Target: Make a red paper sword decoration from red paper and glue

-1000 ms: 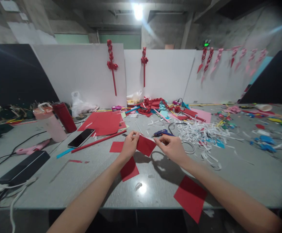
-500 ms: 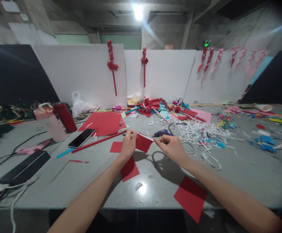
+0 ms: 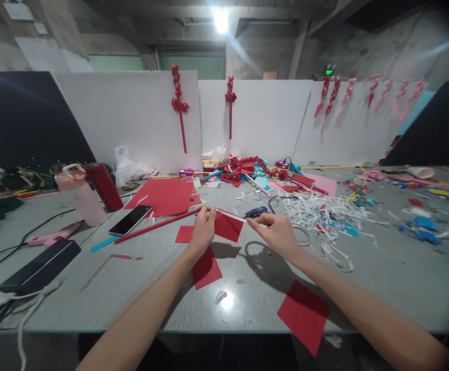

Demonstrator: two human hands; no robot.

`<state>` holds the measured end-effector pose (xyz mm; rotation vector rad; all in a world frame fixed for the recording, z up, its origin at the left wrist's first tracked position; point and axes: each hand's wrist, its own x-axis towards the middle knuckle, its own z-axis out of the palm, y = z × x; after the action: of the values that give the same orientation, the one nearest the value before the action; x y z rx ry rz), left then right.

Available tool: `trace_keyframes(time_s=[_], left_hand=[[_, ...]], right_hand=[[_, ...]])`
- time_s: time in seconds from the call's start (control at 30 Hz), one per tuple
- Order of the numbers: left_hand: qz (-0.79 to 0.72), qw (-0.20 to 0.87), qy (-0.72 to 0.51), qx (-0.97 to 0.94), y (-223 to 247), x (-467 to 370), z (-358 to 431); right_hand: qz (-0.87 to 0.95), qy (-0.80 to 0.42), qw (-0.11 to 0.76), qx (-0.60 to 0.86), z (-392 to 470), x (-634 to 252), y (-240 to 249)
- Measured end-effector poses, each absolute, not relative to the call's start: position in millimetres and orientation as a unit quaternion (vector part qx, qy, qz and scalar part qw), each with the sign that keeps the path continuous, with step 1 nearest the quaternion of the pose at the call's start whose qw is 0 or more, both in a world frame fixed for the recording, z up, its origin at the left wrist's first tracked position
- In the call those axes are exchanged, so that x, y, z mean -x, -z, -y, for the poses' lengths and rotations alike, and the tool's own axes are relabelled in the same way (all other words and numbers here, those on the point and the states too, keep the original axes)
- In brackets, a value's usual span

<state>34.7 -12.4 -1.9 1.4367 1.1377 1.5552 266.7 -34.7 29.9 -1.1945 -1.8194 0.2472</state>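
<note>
And here on the left of the bench point(image 3: 132, 304) we have a pink bottle point(image 3: 83, 201), a red flask point(image 3: 106, 188) tilted beside it, then a phone point(image 3: 131, 220) lying flat. Across to the middle: the left hand point(image 3: 204, 229), thumb against fingers, pinches the left end of the red card point(image 3: 228, 228)! Below that hand, a red piece of paper point(image 3: 206, 269) lies on the bench. The card is up in the air between the two hands, its long side running left to right and dipping a little to the right, a white strip point(image 3: 230, 215) along its far edge. The left hand is nearer, right on the card; the right hand point(image 3: 273, 232) comes in from the right, fingertips together, and seems to pinch the strip's right end. Just beyond sits a blue glue gun point(image 3: 256, 212); nearer and further right, a red square point(image 3: 305, 315) overhangs the near edge.

Now for writing! The phone's screen is dark, the purple box point(image 3: 186, 173) has pale marks too small to read, and far right, the green sign point(image 3: 328, 70) glows, its characters a blur.
</note>
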Motion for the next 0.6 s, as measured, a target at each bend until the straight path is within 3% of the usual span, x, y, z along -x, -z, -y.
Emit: trace_keyframes(time_s=[0.6], left_hand=[[-0.419, 0.435, -0.616, -0.505, 2.0, -39.7, 14.9]], right_hand=[[0.718, -0.164, 0.483, 0.474, 30.5, -269.7, -32.2]])
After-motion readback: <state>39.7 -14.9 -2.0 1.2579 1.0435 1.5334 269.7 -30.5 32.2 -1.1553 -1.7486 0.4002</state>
